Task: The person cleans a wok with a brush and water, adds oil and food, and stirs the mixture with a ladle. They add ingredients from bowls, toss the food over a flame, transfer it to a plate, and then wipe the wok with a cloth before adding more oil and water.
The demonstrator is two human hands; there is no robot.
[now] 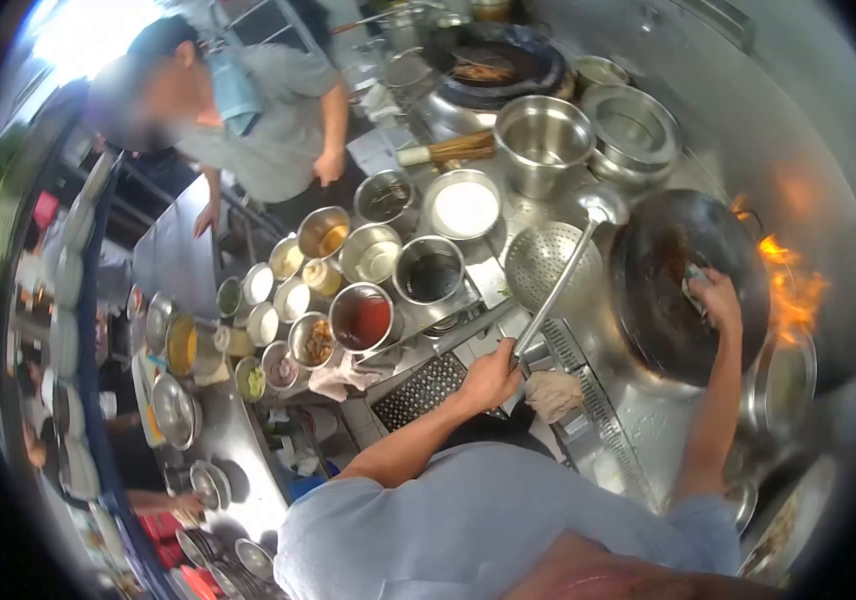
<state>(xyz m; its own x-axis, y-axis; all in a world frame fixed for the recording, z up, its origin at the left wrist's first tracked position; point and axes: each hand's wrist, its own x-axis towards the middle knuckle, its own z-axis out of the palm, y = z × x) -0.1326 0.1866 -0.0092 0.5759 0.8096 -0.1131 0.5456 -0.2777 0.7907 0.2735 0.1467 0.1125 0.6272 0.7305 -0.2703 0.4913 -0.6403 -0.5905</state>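
Observation:
My left hand [491, 378] is closed round the end of a long-handled metal ladle [562, 276]. The ladle slants up and away, and its bowl [603, 206] is beside the rim of a dark wok [653, 300]. Over the wok's inner right side, my right hand [716, 295] grips a small pale grey-green thing [693, 280], mostly covered by my fingers; I cannot tell what it is. Left of the wok lies a round perforated strainer [538, 262], and the ladle's handle crosses over it.
Orange flames [791, 285] rise along the wok's right edge. Metal pots [544, 135] stand behind it. Several containers of sauces and ingredients, one with red liquid [364, 318], line the left. A cloth [554, 396] lies near my left hand. Another person [278, 120] stands across at upper left.

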